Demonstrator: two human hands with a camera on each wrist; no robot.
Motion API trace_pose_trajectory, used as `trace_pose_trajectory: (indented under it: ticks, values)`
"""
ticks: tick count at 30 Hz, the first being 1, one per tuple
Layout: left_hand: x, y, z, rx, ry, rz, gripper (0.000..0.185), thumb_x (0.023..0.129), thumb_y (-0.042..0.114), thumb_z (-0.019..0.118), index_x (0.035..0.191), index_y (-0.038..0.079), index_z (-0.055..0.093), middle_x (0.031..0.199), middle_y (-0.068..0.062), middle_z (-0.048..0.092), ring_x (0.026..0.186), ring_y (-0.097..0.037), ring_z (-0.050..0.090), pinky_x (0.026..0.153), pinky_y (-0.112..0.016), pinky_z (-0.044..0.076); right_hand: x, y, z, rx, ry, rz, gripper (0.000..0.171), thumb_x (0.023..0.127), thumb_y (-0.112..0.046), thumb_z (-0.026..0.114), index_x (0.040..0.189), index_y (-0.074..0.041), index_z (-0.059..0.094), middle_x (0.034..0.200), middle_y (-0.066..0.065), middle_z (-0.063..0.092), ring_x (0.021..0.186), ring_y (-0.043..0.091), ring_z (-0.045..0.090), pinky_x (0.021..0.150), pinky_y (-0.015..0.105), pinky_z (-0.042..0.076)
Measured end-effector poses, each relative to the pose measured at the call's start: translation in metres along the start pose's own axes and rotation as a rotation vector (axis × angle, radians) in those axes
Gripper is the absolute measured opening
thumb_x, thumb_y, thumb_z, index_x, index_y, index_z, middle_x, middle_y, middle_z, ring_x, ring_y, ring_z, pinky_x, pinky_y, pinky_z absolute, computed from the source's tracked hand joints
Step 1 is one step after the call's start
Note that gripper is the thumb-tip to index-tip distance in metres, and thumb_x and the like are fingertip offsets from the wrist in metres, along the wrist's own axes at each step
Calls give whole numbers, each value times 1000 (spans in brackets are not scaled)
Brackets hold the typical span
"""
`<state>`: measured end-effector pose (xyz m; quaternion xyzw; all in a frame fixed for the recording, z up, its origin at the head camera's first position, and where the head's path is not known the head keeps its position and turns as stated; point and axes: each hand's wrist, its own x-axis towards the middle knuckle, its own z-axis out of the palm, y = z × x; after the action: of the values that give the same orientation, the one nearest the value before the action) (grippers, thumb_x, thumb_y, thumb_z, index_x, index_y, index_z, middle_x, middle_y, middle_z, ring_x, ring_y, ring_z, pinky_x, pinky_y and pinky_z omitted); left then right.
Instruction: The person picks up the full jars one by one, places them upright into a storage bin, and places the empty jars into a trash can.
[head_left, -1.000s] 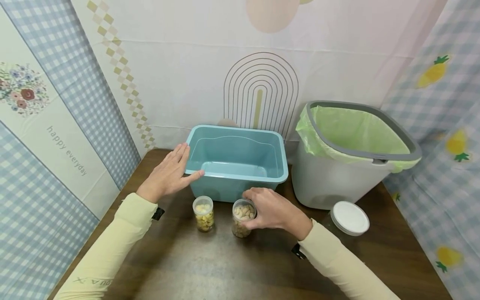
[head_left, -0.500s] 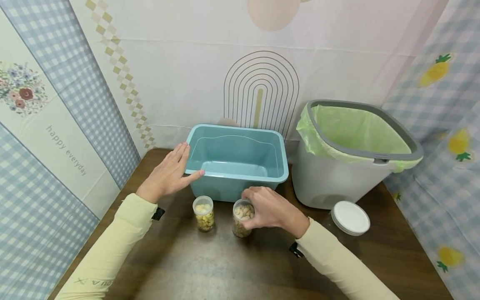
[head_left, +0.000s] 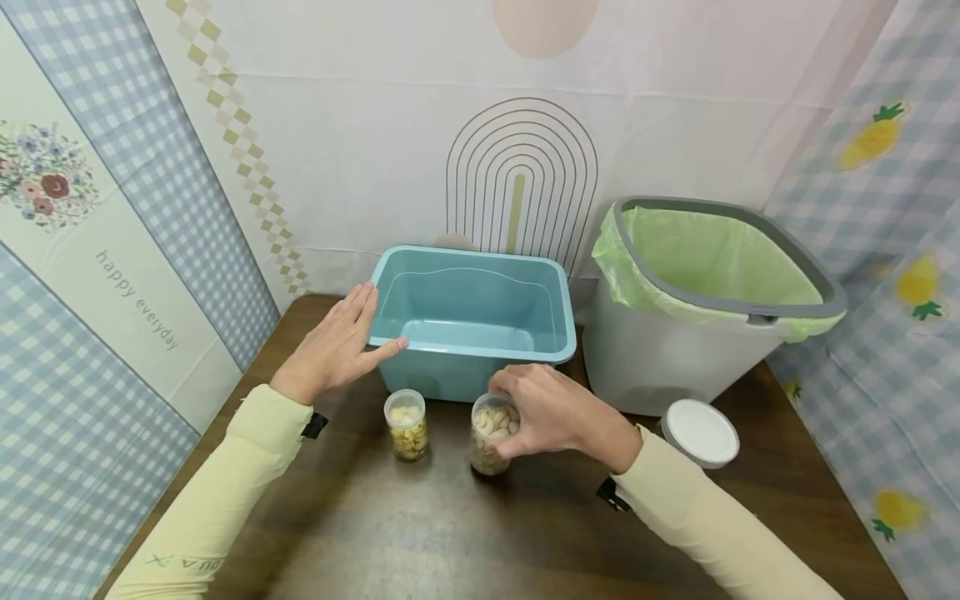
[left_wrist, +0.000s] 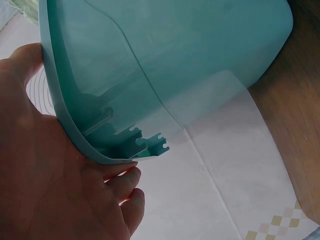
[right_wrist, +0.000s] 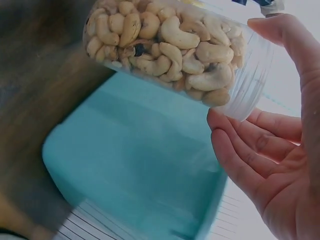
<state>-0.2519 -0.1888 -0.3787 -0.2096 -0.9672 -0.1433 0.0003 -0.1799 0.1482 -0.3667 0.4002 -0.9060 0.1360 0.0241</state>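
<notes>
My right hand grips a clear jar of cashews near its rim, thumb on one side and fingers on the other. In the right wrist view the cashew nuts fill most of the jar, and a small dark spot shows among them. To its left, a second clear jar with yellow and pale pieces stands upright on the table. My left hand lies at the left front corner of a blue plastic tub, thumb along the front rim and fingers extended at the left rim.
Right of the tub stands a grey bin lined with a green bag. In front of it is a container with a white lid. The wooden table meets a printed cloth wall behind the tub.
My right hand has shifted the cashew jar slightly to the right, a little away from the yellow jar. The left hand stays at the tub's corner.
</notes>
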Motion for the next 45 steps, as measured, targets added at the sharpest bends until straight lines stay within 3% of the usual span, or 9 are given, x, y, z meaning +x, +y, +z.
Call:
trace_pose_trajectory:
  ticks: [9, 20, 33, 45]
  values:
    - [1, 0, -2, 2, -7, -4, 104, 106, 68, 42, 166, -7, 4, 177, -25, 4, 166, -40, 4, 135, -58, 10, -1, -8, -39, -19, -11, -26, 46, 71, -43, 88, 104, -15, 71, 92, -7, 68, 74, 3, 55, 60, 17, 47]
    - [4, 0, -1, 9, -7, -2, 104, 106, 68, 42, 166, -8, 5, 177, -26, 5, 166, -41, 4, 135, -58, 10, 3, -11, -93, -9, 23, -79, 48, 72, -42, 89, 104, -10, 73, 89, -5, 70, 74, 7, 61, 62, 20, 52]
    - [4, 2, 0, 3, -10, -6, 104, 106, 68, 42, 166, -8, 5, 177, -26, 4, 166, -41, 4, 135, -59, 10, 22, -1, -150, -57, 24, -17, 45, 73, -40, 87, 99, -6, 74, 80, -1, 71, 76, 10, 68, 71, 29, 58]
    - [4, 3, 0, 2, -12, -9, 104, 106, 67, 43, 166, -8, 5, 177, -26, 4, 166, -41, 4, 135, -59, 10, 54, 18, -173, -105, 24, 107, 43, 77, -43, 87, 96, -7, 75, 82, 4, 74, 74, 16, 64, 67, 30, 53]
